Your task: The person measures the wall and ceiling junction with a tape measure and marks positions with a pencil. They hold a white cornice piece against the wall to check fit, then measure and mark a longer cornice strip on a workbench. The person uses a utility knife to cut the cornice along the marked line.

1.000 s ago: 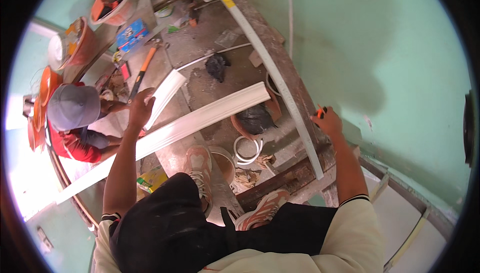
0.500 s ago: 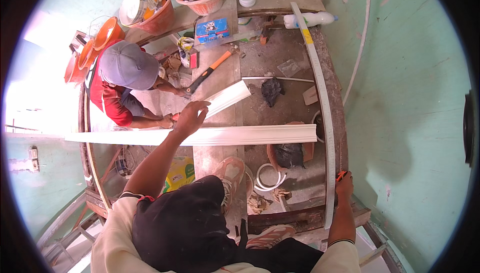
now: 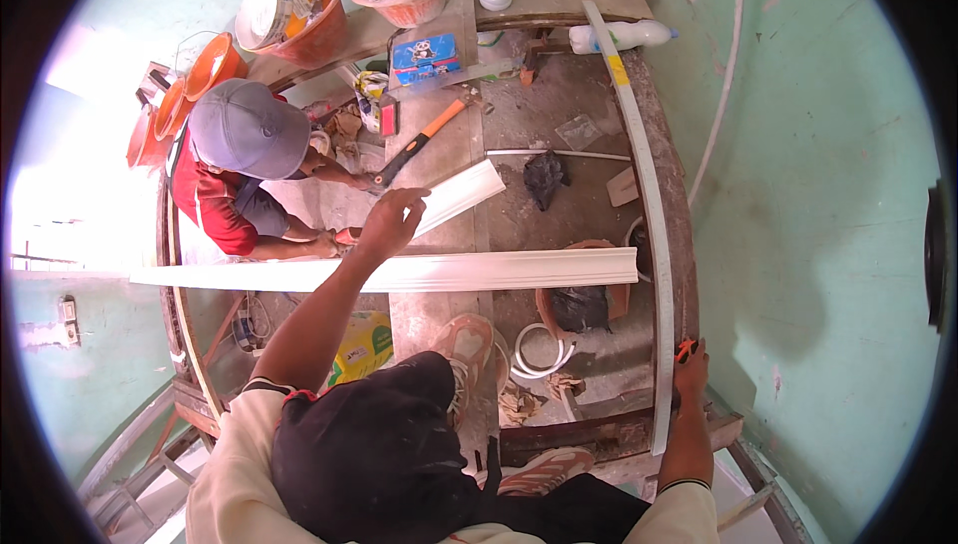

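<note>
The left hand is spread open, fingers extended, resting on the long white moulding, which lies level across the scaffold planks. The right hand is closed around a small orange tool, held against the lower end of a long pale strip beside the green wall.

two white mouldings, two orange tubs, one hammer
</note>
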Available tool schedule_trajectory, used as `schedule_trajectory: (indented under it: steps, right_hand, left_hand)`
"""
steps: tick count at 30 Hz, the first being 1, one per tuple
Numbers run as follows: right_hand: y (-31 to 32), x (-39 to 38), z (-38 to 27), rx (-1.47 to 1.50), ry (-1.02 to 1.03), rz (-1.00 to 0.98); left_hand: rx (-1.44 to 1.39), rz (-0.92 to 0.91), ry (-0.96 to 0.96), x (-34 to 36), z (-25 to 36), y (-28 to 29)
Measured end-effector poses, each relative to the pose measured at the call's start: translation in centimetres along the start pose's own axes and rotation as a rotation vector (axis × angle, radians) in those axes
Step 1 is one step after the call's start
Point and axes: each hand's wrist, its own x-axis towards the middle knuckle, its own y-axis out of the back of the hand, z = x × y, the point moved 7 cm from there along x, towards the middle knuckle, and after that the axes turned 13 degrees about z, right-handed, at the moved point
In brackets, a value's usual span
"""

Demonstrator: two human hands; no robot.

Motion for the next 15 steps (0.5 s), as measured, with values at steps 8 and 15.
schedule_trajectory:
  steps: [8,15]
  right_hand:
    - [3.1,0.4,-0.5,0.057,0.005,0.222]
    - [7.4,1.0,-3.5,0.142,0.094,0.299]
  left_hand:
    - [0.106,0.289,0.116,12.6,-6.4,1.3]
    - [0.243,0.357,0.142,18.2,-10.7,0.4]
